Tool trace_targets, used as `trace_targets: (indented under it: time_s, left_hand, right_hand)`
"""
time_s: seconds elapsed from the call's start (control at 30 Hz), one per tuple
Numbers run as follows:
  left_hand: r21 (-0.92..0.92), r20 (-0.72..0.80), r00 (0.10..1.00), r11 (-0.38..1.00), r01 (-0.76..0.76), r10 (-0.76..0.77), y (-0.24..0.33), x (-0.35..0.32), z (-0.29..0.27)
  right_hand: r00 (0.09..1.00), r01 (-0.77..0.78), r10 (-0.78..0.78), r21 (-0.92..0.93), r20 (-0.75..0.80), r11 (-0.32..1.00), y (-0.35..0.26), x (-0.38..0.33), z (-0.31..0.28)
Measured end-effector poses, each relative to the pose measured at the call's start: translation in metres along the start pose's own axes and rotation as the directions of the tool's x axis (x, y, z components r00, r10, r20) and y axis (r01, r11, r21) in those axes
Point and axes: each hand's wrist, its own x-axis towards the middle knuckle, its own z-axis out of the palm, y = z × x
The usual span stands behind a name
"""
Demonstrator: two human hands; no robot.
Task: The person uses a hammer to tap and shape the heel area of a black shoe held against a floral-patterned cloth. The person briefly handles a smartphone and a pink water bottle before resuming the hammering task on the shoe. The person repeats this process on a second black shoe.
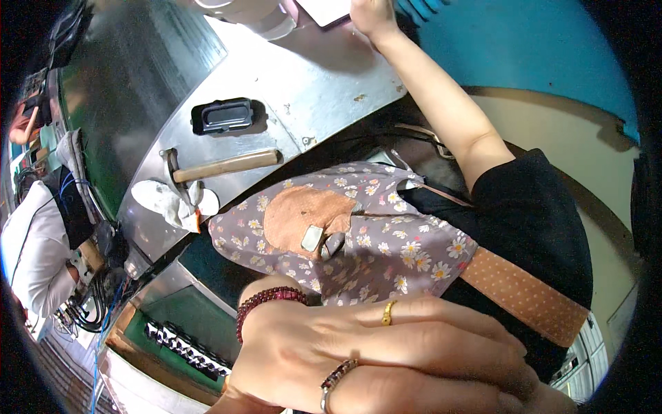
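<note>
One hammer (224, 166), handle pointing right, head left, seemingly untouched

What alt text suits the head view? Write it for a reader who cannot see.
A left hand with rings and a bead bracelet fills the foreground, over a floral apron; the right hand reaches across a metal table holding a hammer and a black tray.

The worktop (331, 90) is brushed sheet metal, dull grey with a soft sheen and a few scuffs. On it lies a hammer (221, 167) with a smooth pale wooden handle and a dark metal head, beside a crumpled white cloth (169, 201). The tray (222, 116) is glossy black plastic. The apron (372, 234) is matt flowered cotton with a tan leather-like patch. A bead bracelet (265, 301) shines dark red.
</note>
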Motion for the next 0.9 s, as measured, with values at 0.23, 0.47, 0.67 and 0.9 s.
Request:
trace_targets:
  time_s: [0.23,0.47,0.67,0.9]
  left_hand:
    - [-0.026,-0.099,0.995,0.999,0.018,-0.021,-0.010,0.006,-0.001]
    - [-0.051,-0.131,0.989,0.997,0.057,-0.063,-0.023,0.021,-0.007]
    - [-0.037,-0.148,0.985,0.996,0.082,-0.087,-0.031,0.038,-0.012]
    - [0.001,-0.157,0.984,0.997,0.081,-0.080,-0.040,0.061,-0.028]
  right_hand:
    - [0.994,-0.108,0.108,0.040,0.022,0.993,-0.002,0.000,0.002]
    - [0.999,0.046,-0.045,-0.042,0.027,0.998,0.007,-0.001,0.001]
    - [0.998,0.043,-0.039,-0.083,0.046,0.996,-0.006,0.000,-0.004]
    - [0.985,0.172,-0.169,-0.085,0.045,0.981,-0.006,0.024,0.001]
